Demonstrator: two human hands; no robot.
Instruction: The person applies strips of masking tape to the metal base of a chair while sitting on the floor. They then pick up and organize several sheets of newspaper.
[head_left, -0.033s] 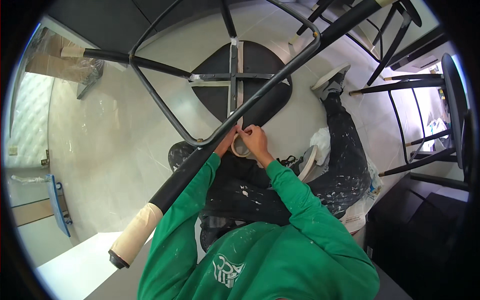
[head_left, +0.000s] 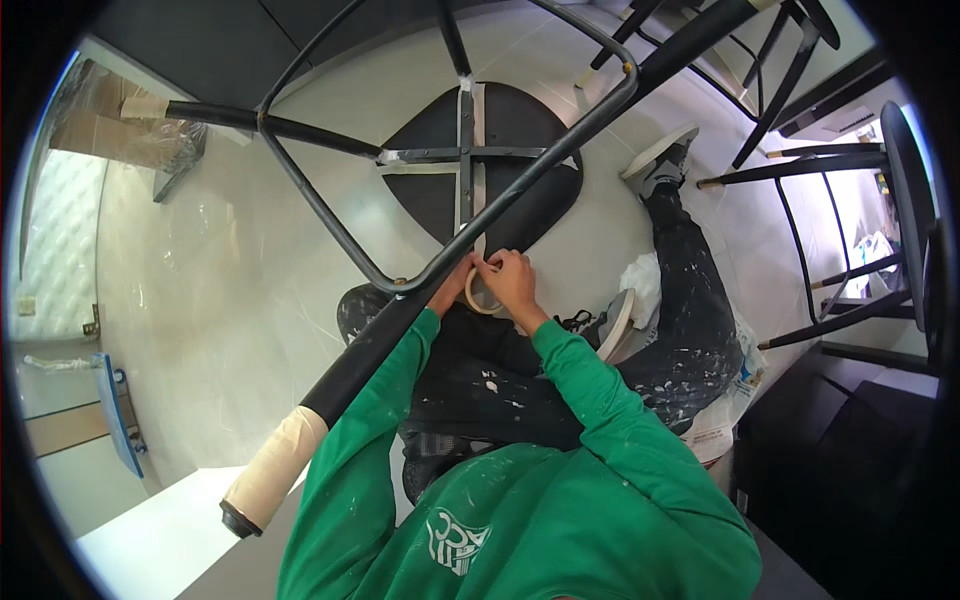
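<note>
An upturned black chair stands in front of me, its round seat (head_left: 520,125) flat on the floor. A beige strip of masking tape (head_left: 478,130) runs down the middle of the seat. Both my hands meet at the seat's near edge around a roll of masking tape (head_left: 482,297). My right hand (head_left: 517,282) grips the roll from the right, its fingertips at the tape's end. My left hand (head_left: 453,288) holds the roll's left side and is partly hidden behind a thick black chair leg (head_left: 400,330). That leg's tip is wrapped in masking tape (head_left: 275,465).
The chair's thin metal ring (head_left: 320,205) and crossbars (head_left: 465,155) arch over the pale floor (head_left: 230,300). My paint-spattered legs (head_left: 690,300) are spread under the chair. More black chairs (head_left: 830,170) stand at the right, wrapped cardboard (head_left: 120,135) at the far left, and a white bag (head_left: 640,275) by my knee.
</note>
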